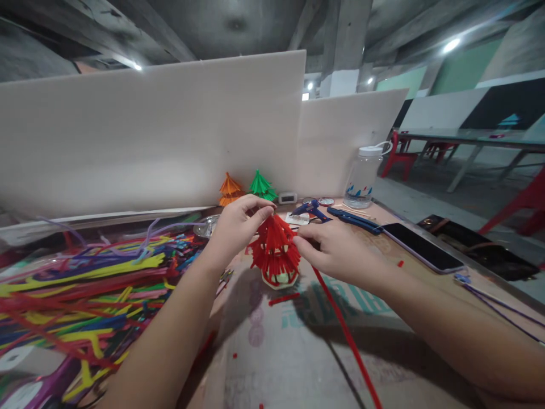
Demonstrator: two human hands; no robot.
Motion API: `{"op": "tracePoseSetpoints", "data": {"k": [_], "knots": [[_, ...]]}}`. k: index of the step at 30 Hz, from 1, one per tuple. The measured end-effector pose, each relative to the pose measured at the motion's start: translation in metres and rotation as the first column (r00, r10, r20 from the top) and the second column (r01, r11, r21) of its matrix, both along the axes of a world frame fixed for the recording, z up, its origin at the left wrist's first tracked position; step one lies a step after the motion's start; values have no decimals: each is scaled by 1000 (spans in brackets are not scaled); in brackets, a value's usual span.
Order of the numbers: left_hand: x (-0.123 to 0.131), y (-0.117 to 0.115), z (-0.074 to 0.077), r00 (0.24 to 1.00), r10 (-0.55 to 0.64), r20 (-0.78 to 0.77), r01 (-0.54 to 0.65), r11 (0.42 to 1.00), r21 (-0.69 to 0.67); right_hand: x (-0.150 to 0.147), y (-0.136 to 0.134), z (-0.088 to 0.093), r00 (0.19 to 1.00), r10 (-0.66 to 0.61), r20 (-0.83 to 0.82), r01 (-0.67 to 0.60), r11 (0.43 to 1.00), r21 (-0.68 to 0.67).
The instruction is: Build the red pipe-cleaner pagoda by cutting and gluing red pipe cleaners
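Observation:
A red tiered tree made of pipe cleaners (277,250) stands upright on a pale base in front of me. My left hand (247,218) is closed at its tip, thumb and fingers pinched together. On the tree's right side, my right hand (326,244) pinches a long red pipe cleaner (340,321), whose free length runs down toward me. The fingers partly hide the upper tier and the strip's upper end. A short red piece (284,299) lies just before the base. Behind stand a smaller orange tree (230,190) and a green tree (261,186).
Many coloured pipe cleaners (85,289) are heaped at left. Toward the back right are a blue glue gun (313,210), dark blue pliers (355,220), a phone (421,247) and a water bottle (361,179). A white panel (170,136) borders the table's far side.

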State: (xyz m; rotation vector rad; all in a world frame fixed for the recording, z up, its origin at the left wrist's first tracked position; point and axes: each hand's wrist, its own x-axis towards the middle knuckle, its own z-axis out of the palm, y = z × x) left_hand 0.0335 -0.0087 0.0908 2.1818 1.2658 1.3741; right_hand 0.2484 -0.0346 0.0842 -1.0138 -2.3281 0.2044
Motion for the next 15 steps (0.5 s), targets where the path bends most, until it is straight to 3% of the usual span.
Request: {"op": "tracePoseSetpoints", "data": {"k": [15], "knots": [[0,-1,2,998,-47,-46,48,998,36,1,4,-1,998,-2,57,6,998,-66]]}}
